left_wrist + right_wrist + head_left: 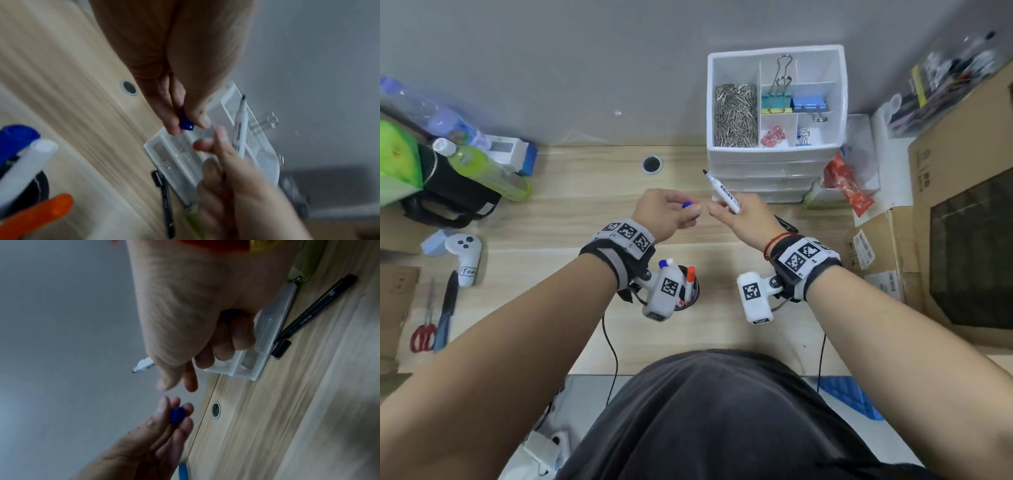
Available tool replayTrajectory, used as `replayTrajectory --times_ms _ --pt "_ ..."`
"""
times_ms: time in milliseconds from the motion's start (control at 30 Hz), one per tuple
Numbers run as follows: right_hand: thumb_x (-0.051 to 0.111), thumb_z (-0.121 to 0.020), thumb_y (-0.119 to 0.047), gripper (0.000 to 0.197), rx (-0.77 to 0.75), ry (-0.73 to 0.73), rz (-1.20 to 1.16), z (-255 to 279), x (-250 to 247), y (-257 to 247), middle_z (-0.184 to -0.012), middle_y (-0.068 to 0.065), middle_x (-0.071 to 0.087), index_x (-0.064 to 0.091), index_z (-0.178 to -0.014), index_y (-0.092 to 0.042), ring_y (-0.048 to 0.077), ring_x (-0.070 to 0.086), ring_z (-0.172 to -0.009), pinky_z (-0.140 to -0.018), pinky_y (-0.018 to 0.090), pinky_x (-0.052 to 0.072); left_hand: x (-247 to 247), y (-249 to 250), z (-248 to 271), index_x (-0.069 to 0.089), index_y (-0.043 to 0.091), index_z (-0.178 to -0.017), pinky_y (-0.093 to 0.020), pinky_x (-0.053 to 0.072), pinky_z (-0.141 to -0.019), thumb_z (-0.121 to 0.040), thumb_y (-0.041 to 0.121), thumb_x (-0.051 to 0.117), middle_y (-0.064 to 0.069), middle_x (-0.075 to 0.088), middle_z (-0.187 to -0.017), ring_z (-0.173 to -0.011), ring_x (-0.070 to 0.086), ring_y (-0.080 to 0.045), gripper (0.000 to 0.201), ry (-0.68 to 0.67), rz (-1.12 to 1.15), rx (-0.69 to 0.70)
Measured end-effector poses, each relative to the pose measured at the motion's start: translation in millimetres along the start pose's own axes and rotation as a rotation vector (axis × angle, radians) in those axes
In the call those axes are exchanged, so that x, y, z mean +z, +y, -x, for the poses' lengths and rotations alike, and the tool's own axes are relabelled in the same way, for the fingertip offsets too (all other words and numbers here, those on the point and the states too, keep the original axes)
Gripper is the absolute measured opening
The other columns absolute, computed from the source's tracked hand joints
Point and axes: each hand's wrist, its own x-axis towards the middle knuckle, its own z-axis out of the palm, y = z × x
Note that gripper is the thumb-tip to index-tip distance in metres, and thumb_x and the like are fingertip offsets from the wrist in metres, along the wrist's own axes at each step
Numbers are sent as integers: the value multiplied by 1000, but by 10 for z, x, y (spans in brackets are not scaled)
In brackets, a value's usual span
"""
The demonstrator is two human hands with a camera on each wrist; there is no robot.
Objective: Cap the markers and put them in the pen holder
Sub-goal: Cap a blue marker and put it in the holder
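Observation:
My left hand pinches a small blue cap between thumb and fingers above the desk. Just to its right, my right hand holds a white marker, its uncapped dark tip pointing up and away toward the wall. The two hands' fingertips nearly meet. A black pen holder stands near me under my left wrist, with a red-capped marker and a blue-capped marker in it.
A white drawer organiser with clips stands behind my right hand. A black pen lies on the desk beside it. Bottles, a black bag, a white controller, scissors lie left; cardboard boxes right.

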Motion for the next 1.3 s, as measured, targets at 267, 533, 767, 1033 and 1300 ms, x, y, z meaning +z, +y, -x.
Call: replayTrajectory --times_ms 267,533,767,1033,1300 --pt "42 -104 -41 41 -126 -200 235 159 40 -88 -65 -9 49 65 -86 -12 6 45 -60 -61 31 33 -321 29 63 66 3 -97 -15 56 -64 -99 27 55 -12 73 -97 -85 71 -17 27 138 486 -202" --pt "41 -102 -49 42 -172 -191 294 138 79 -174 -72 7 60 63 -83 -19 23 54 -66 -67 37 43 -246 55 118 67 1 -102 -16 57 -64 -97 25 58 -17 71 -106 -81 72 -17 26 135 480 -173" --pt "38 -103 -49 44 -140 -198 315 147 89 -217 -64 -5 53 65 -87 -18 17 50 -61 -64 35 40 -184 84 174 68 5 -94 -18 58 -77 -96 24 60 -13 72 -101 -90 72 -20 21 111 365 -67" --pt "39 -103 -46 42 -128 -198 300 130 86 -261 -61 -9 50 64 -84 -19 9 47 -58 -60 32 35 -181 112 215 68 5 -96 -15 57 -70 -97 25 59 -13 72 -98 -85 72 -17 22 121 335 -20" --pt "32 -103 -52 48 -96 -199 267 143 78 -365 -66 -8 52 61 -76 -27 13 50 -64 -68 34 39 -153 109 250 71 7 -96 -17 56 -78 -93 29 64 -7 74 -92 -89 70 -16 24 27 238 7"
